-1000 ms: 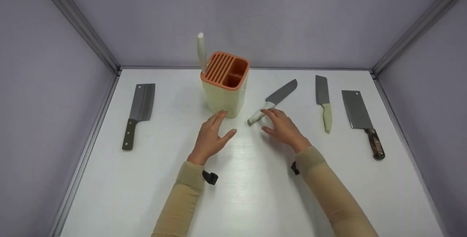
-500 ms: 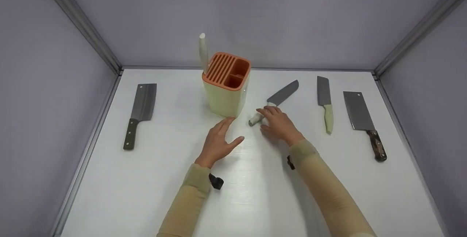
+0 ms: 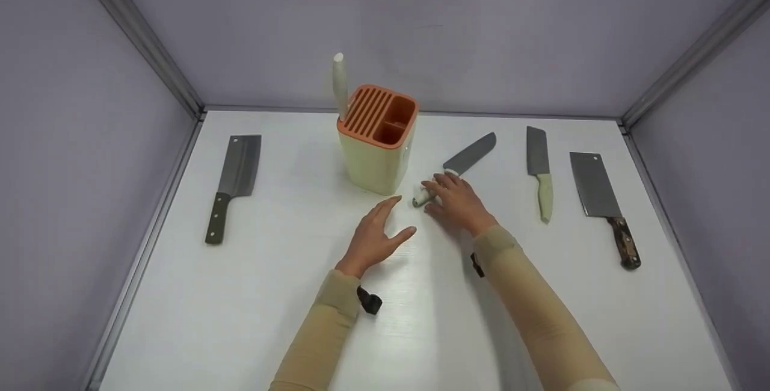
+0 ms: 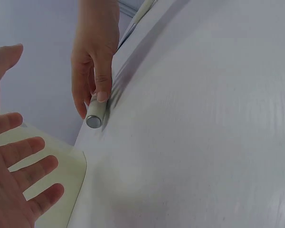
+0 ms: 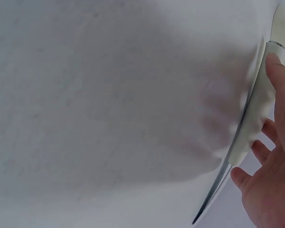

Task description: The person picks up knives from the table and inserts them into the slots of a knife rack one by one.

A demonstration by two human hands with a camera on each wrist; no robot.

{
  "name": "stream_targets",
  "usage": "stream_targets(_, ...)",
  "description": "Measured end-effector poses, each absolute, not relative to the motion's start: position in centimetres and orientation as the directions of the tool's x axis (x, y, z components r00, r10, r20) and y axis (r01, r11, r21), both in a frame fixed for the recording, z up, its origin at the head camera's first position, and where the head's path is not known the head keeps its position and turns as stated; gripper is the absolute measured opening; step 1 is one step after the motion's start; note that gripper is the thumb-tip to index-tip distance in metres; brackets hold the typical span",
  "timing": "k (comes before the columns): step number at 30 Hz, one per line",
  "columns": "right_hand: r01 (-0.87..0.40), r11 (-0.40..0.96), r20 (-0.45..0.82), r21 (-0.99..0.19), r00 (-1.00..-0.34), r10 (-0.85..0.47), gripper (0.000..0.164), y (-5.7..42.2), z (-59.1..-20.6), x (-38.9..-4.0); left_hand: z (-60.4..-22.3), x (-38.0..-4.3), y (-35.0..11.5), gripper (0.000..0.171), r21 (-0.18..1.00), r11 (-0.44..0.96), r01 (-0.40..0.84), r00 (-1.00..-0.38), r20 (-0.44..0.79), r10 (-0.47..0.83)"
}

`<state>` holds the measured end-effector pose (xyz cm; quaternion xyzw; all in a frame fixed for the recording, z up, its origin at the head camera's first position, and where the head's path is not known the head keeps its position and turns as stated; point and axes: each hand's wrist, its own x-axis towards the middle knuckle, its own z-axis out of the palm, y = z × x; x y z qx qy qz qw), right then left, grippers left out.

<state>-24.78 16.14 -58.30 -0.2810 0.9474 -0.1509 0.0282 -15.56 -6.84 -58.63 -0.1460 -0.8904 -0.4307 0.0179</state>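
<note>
A knife with a grey blade (image 3: 472,151) and a cream handle (image 5: 256,107) lies slantwise on the white table. My right hand (image 3: 458,201) holds that handle from above, thumb on the near side and fingers on the far side. In the left wrist view the butt end of the handle (image 4: 96,114) sticks out below the right hand's fingers. My left hand (image 3: 373,239) is held over the table just in front of the knife block (image 3: 370,165), fingers spread and nothing in them. The block is cream with an orange slotted top; one knife handle (image 3: 340,85) stands upright in its left slot.
A cleaver (image 3: 237,165) with a dark handle lies at the left. To the right are a knife (image 3: 537,153) with a pale green handle and another cleaver (image 3: 592,185) with a brown patterned handle. Grey walls enclose the table (image 3: 180,319) at the back and sides.
My right hand has lowered onto the knife handle and its fingers have come in around it. The left hand has moved right, away from the block's front. The knife lies as before.
</note>
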Motion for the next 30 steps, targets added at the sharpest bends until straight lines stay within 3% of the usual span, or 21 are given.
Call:
stream_targets(7,-0.531,0.816,0.051,-0.227,-0.844,-0.534,0.042,15.6,-58.2,-24.9,-58.9,-15.4,-6.5,0.081,0.776,0.573,0.263,-0.959,0.143,0.246)
stream_targets(15,-0.564,0.82,0.125,-0.095,-0.824,-0.553,0.015,15.2,-58.6,-25.0,-59.1,-15.2,-6.2,0.08,0.775,0.57,0.272,-0.956,0.15,0.252)
stream_targets(24,-0.612,0.783,0.115,0.112,-0.775,-0.622,0.011,15.2,-59.1,-24.9,-59.2,-15.1,-5.7,0.077,0.797,0.553,0.244,-0.964,0.137,0.228)
stream_targets(30,-0.662,0.743,0.093,0.096,-0.737,-0.669,0.014,15.4,-59.3,-24.9,-59.4,-14.9,-5.8,0.075,0.806,0.548,0.225,-0.969,0.126,0.212)
